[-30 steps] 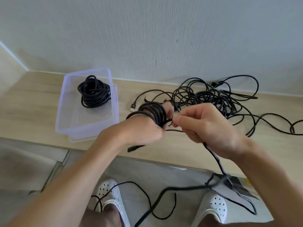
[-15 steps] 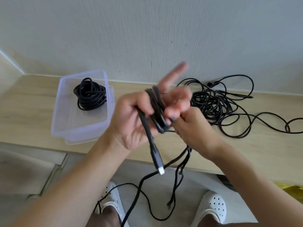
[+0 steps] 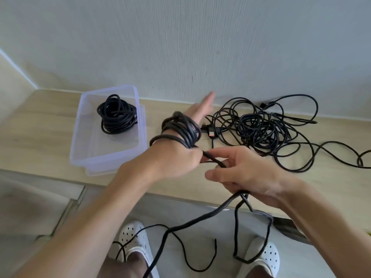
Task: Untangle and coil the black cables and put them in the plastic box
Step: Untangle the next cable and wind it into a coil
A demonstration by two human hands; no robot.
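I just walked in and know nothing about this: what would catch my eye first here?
A black cable is wound in loops round the left hand, while the right hand grips its loose length, which trails to the floor. Right of the hands a tangle of black cables sprawls on the table; on the left, a clear box holds one coil.

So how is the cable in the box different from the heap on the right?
The boxed cable is wound into a compact coil; the heap is a loose tangle. The boxed cable lies inside the box; the heap sprawls across the shelf, one strand trailing right. Both are black.
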